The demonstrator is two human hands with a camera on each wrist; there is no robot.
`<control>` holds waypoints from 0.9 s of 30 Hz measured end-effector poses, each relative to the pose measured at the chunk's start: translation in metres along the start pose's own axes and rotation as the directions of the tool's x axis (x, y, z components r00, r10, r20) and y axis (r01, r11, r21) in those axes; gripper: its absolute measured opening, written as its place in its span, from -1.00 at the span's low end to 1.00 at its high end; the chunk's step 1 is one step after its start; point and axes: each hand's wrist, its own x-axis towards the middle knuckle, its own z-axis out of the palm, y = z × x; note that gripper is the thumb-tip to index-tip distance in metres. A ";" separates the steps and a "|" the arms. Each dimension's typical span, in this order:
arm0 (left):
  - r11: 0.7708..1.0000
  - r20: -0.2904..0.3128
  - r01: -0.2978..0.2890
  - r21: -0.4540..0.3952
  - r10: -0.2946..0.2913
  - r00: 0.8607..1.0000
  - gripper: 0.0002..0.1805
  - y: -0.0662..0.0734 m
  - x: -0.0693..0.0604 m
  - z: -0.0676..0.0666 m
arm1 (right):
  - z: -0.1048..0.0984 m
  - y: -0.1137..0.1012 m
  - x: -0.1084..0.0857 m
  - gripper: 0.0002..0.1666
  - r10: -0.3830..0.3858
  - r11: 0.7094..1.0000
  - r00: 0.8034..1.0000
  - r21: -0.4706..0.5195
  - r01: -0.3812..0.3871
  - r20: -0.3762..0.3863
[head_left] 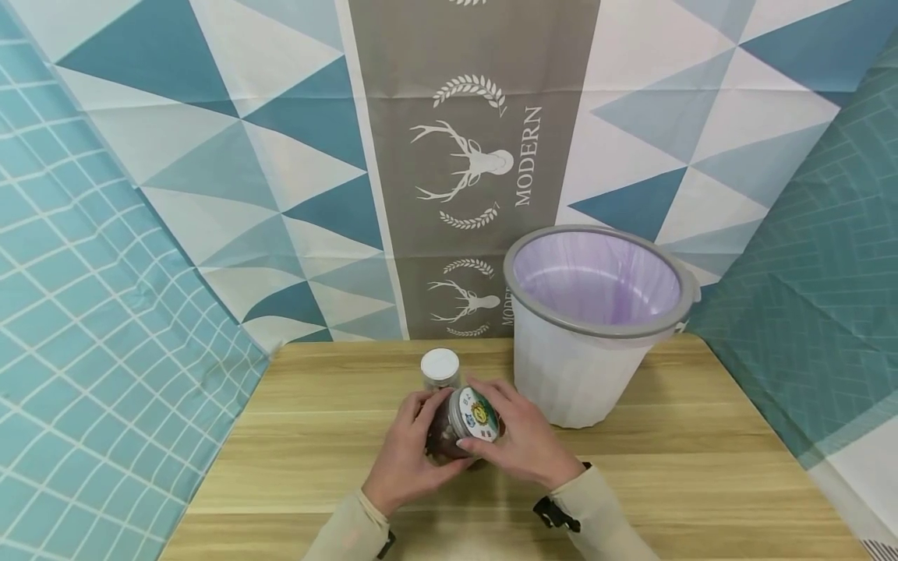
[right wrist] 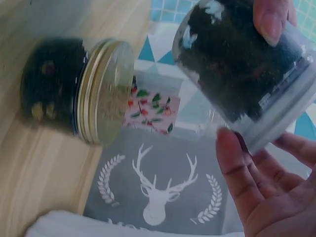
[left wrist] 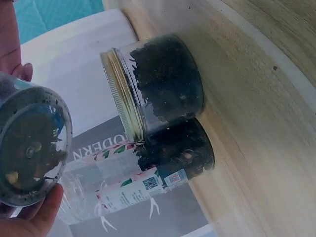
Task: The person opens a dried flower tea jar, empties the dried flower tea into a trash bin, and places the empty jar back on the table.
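Observation:
A clear jar of dark dried leaves is held tilted above the table, its label-topped lid facing right. My left hand grips the body, and its thumb shows at the top of the right wrist view. Fingers of my right hand are curled round the lid's rim. Under the held jar, a gold-lidded jar with dark contents stands on the table; in the head view it is mostly hidden. Just behind stands a taller clear jar with a white cap, a floral label and dark contents.
A white bucket with a grey rim and purplish inside stands at the back right of the wooden table. Patterned cloths hang behind the table and at both sides.

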 end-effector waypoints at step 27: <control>0.990 0.094 0.065 -0.123 -0.054 0.994 0.04 0.014 0.019 0.016 | -0.030 0.032 -0.012 -0.24 -0.036 0.988 0.999 0.151 0.037 -0.013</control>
